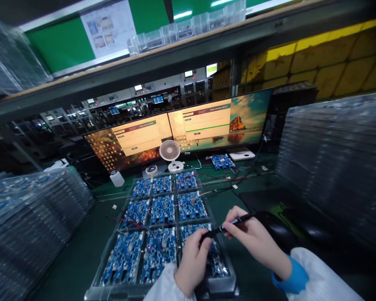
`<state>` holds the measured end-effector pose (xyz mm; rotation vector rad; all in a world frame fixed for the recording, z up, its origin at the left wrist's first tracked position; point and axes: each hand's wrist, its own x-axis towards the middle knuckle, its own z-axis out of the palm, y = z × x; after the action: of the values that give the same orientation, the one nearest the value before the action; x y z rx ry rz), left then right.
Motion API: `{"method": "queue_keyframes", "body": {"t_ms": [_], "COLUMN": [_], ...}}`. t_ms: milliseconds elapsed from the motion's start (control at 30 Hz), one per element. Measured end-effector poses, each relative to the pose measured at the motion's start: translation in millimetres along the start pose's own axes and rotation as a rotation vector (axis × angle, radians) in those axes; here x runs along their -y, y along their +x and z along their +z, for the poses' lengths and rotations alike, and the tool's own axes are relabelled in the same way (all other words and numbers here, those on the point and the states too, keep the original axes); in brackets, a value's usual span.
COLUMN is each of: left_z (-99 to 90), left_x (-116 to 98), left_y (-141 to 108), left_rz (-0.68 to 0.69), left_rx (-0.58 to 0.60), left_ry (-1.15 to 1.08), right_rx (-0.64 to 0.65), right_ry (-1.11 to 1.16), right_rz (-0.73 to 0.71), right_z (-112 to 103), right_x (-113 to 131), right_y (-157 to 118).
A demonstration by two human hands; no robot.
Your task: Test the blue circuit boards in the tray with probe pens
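Head view: right hand pinches a slim black probe near its rear end, grip clenched on it; left hand closes its fingers round the same probe at the tip end, just over the near-right blue circuit board. Risk, as judged: the tip sits close above populated parts, so a slip of either hand could scrape or bridge components; thin red wires cross the boards and could snag a sleeve. The clear tray on the green bench holds nine boards in three rows, one per pocket. Stacks of like trays stand at left, more at right. Two monitors and a small fan stand behind.
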<state>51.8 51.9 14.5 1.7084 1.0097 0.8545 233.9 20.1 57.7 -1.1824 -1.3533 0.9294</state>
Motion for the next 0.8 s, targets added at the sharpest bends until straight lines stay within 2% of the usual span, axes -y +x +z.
{"method": "queue_keyframes", "body": {"t_ms": [67,233,300,367,400,467,500,533,567,667,800], "left_z": [0.4,7.4,8.5,4.8,0.5,-13.3,-22.3,-31.8,-41.3,-61.8,-64.4], "left_x": [-5.9,-25.0,-36.9,-49.3,-54.6,-60.4,-60.1,-57.5,-52.8,-31.0,-3.2], "left_y": [-5.0,-14.2,-12.6,-2.2,7.4,35.4,52.7,70.7,88.5,131.3,156.9], "left_rz": [0.013,-0.171,-0.221,-0.206,-0.145,0.050,0.125,0.087,-0.032,-0.174,-0.237], "left_rx": [0.110,0.332,0.389,0.391,0.353,0.204,0.091,0.006,-0.034,0.006,0.053], "left_ry": [-0.078,-0.645,-0.666,-0.506,-0.349,0.096,0.357,0.594,0.787,0.893,0.955], "right_rx": [0.046,0.069,0.061,0.005,-0.056,-0.255,-0.378,-0.487,-0.574,-0.693,-0.621], "right_ry": [0.063,0.187,0.228,0.258,0.272,0.304,0.331,0.362,0.387,0.413,0.374], "right_rz": [0.004,-0.079,-0.102,-0.110,-0.111,-0.111,-0.114,-0.113,-0.106,-0.074,-0.036], "right_z": [1.9,4.8,1.3,-5.6,-10.3,-22.1,-28.9,-35.8,-42.4,-56.9,-55.6], "right_x": [0.7,1.5,-1.9,-10.3,-16.8,-33.5,-43.0,-52.7,-62.0,-83.5,-93.4], "right_y": [-7.6,-22.0,-21.6,-17.4,-14.4,-8.4,-5.8,-3.6,-2.0,-0.2,-1.7]}}
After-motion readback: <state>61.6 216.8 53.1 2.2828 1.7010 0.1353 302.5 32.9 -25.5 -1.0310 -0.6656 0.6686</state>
